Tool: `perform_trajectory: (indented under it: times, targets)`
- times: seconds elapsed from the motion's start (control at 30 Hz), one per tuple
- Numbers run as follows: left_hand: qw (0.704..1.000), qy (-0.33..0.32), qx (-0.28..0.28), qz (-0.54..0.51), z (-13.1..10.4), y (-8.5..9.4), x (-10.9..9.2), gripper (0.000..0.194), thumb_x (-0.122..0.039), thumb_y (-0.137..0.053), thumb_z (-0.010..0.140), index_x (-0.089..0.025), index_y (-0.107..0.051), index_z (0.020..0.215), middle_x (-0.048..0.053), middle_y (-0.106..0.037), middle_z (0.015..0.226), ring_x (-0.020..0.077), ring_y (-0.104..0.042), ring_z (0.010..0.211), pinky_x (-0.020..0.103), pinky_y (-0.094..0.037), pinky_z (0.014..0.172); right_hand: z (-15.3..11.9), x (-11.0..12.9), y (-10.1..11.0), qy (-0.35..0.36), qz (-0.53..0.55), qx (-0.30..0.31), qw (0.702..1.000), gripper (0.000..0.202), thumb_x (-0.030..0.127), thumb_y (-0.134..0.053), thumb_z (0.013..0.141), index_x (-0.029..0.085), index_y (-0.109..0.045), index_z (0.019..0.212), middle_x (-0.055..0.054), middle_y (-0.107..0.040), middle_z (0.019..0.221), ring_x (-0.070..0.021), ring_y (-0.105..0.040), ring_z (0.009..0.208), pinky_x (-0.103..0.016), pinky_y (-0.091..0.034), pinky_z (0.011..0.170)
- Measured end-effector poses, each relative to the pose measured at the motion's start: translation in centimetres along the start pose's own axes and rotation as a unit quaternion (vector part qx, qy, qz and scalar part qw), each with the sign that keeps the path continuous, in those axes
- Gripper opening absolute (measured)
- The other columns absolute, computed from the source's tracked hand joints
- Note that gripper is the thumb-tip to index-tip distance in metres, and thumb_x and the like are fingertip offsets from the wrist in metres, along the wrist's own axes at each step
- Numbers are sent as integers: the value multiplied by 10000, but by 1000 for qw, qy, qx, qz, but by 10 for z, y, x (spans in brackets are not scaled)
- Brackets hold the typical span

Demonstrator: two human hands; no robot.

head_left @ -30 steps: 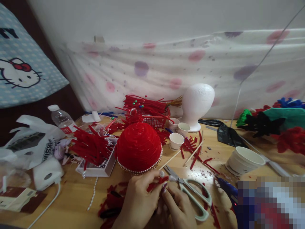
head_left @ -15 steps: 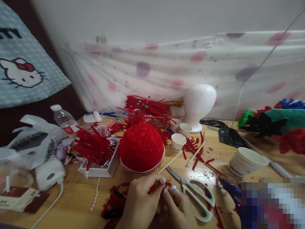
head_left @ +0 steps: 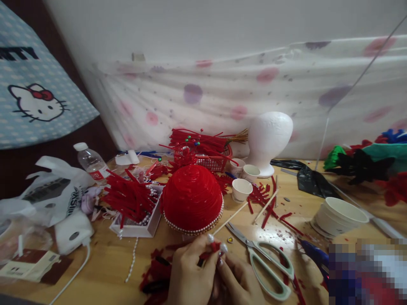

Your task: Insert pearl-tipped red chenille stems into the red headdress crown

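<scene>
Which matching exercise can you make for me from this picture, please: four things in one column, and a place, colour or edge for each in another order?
1. Scissors
2. Red dome
3. Head form
4. Small red piece

A. White, behind the small cups
B. At the fingertips of the left hand and right hand
C. Grey and pale green
D. Edged with a row of pearl-like beads

Pairs: 1-C, 2-D, 3-A, 4-B

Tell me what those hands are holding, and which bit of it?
The left hand pinches a small red piece between thumb and finger. The right hand is close beside it; fingers hide whether it grips too and exactly which part is held.
</scene>
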State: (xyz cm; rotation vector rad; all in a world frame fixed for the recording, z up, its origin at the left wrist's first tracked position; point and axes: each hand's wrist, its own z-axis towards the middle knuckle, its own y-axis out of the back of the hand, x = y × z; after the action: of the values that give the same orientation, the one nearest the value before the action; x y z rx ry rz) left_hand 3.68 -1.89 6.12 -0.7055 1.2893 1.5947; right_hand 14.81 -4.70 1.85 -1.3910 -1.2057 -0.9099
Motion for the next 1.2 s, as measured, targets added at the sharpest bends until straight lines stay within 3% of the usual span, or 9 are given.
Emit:
perform_trajectory:
  times: [0.27, 0.43, 0.57, 0.7, 0.8, 1.0, 1.1, 1.2]
  targets:
    - [1000, 23, 0, -19, -2, -1, 1, 186, -126, -609, 767, -263, -719, 828, -44, -767, 759, 131, -724, 702, 170, -556, 691, -1, 2, -1, 4, -28, -28, 999, 542, 696, -548, 790, 169, -519, 664, 49, -453, 414, -61, -367, 351, -185, -232, 391]
    - [999, 45, 25, -7, -5, 3, -3, 166, -163, -610, 784, -252, -728, 860, -24, -771, 807, 138, -722, 730, 183, -561, 692, -5, 12, -2, 36, -45, -45, 997, 517, 651, -532, 823, 180, -475, 619, 72, -388, 445, -49, -316, 363, -186, -228, 388]
    - [995, 84, 35, -43, -3, 6, -9, 134, -205, -604, 785, -221, -736, 804, 1, -765, 760, 160, -721, 698, 195, -569, 625, -6, 17, 0, 22, -42, -27, 999, 526, 673, -534, 807, 174, -504, 639, 60, -413, 488, -57, -334, 376, -192, -258, 380]
    - [998, 54, 29, -25, 2, 13, -19, 155, -182, -619, 766, -233, -765, 774, -7, -763, 727, 154, -714, 680, 177, -550, 603, -8, 22, -1, 61, -41, -32, 997, 558, 700, -528, 792, 184, -502, 582, 27, -454, 483, -89, -430, 435, -199, -316, 411]
    - [998, 32, 39, -22, 8, 23, -31, 171, -181, -613, 778, -230, -777, 786, -2, -760, 699, 150, -703, 638, 175, -538, 561, -7, 31, -7, 55, -41, -32, 997, 528, 674, -506, 825, 196, -504, 601, 40, -450, 410, -79, -364, 351, -207, -253, 365]
    - [999, 13, 11, -49, 52, 55, -55, 133, -171, -654, 759, -205, -769, 818, 14, -777, 797, 154, -716, 722, 204, -557, 680, 17, 73, -28, 125, -106, -50, 985, 551, 677, -464, 844, 210, -423, 555, 46, -432, 396, -74, -359, 340, -214, -236, 369]
    - [995, -5, 3, -100, 87, 77, -54, 91, -216, -689, 751, -178, -751, 804, 29, -776, 806, 172, -723, 757, 231, -566, 710, 31, 97, -36, 160, -157, -51, 973, 539, 624, -427, 894, 203, -451, 557, 38, -436, 422, -88, -408, 397, -217, -292, 421]
    - [996, -41, -34, -71, 120, 94, -45, 90, -225, -688, 754, -169, -742, 798, 33, -774, 816, 179, -719, 766, 252, -562, 727, 40, 113, -38, 207, -208, -88, 952, 515, 566, -426, 918, 200, -472, 558, 27, -455, 451, -97, -425, 436, -222, -300, 447]
